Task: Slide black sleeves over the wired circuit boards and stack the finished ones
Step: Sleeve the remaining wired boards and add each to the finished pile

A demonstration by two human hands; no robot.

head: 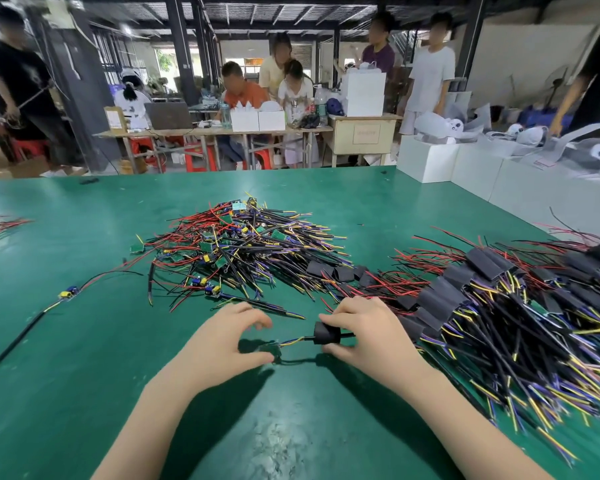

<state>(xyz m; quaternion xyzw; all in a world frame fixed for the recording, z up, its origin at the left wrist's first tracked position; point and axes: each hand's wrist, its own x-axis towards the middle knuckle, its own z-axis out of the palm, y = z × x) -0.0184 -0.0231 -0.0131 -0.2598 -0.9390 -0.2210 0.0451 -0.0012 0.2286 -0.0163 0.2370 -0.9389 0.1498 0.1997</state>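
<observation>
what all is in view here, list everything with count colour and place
table: one, green, fills the foreground
unsleeved boards pile: many, green boards with red, black and yellow wires, table centre
loose wired board: one, yellow part, left of the pile
finished stack: many, black sleeves with wires, right side
spare sleeves: a few, black, between pile and stack
white boxes: several, far right edge
people: several, around tables in the background
held board: one, green, at the left hand
held sleeve: one, black, on the wires, pinched by the right hand
</observation>
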